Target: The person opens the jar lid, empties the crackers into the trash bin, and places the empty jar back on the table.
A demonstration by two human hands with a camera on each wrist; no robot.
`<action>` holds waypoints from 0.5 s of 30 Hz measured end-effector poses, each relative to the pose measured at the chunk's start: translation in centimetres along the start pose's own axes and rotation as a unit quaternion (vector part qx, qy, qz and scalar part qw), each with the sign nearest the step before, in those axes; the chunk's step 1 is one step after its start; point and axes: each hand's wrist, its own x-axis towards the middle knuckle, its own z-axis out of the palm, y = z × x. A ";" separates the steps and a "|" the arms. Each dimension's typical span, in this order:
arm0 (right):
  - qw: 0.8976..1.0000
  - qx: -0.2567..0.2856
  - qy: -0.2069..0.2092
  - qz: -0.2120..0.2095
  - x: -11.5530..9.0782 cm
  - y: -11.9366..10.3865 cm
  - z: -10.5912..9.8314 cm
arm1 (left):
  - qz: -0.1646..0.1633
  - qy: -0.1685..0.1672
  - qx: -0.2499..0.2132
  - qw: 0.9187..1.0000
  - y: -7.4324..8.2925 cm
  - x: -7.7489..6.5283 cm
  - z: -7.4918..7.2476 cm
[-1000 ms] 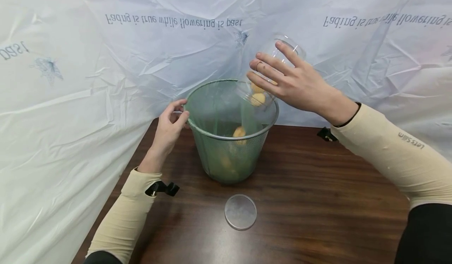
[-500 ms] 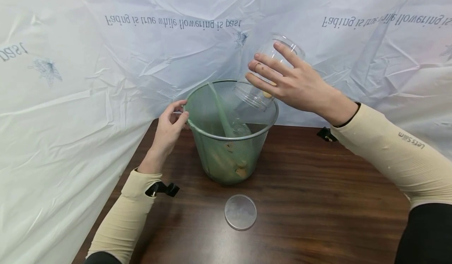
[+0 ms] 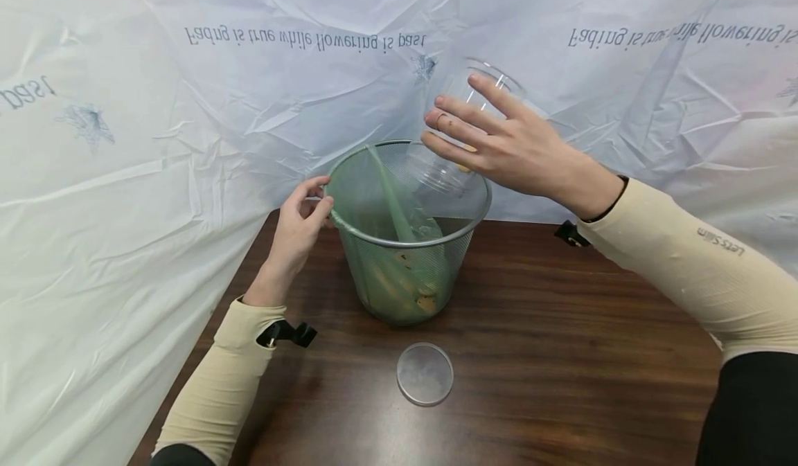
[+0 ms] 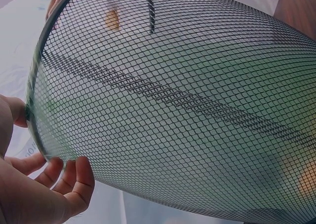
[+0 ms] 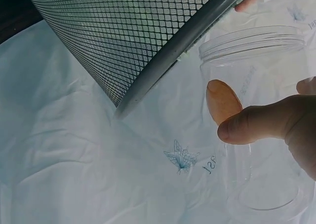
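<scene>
My left hand point(image 3: 298, 227) pinches the left rim of a wire-mesh wastebasket point(image 3: 408, 244); in the left wrist view its thumb is outside and several fingers curl at the edge. A thin green bag point(image 3: 395, 203) lines the basket. Over the basket's right side, my right hand point(image 3: 514, 144) grips a clear plastic jar point(image 3: 439, 168), tilted with its threaded mouth down toward the opening. One oval tan piece, like a small cake or cookie point(image 5: 222, 103), shows inside the jar, beside the thumb. Several tan pieces point(image 3: 427, 305) lie low in the basket, seen through the mesh.
A round clear lid point(image 3: 425, 374) lies on the dark wooden table point(image 3: 561, 355) in front of the basket. White plastic sheeting point(image 3: 299, 92) with mirrored print hangs behind and to the left, close to the basket.
Tan pieces have fallen from the jar into the basket, and the green bag has shifted inside it. My right hand has moved slightly left with the jar. My left hand keeps its place.
</scene>
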 end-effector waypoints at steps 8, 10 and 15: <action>1.000 -0.009 -0.010 -0.022 0.6 -0.3 0.2 | 0.001 -0.001 -0.005 1.000 0.1 0.1 0.1; 0.999 -0.014 -0.031 -0.028 0.7 -0.3 0.2 | 0.000 -0.001 -0.004 1.000 0.1 0.1 0.0; 0.997 -0.024 -0.064 -0.032 0.9 -0.2 0.1 | -0.003 0.000 -0.004 1.000 0.2 0.1 0.0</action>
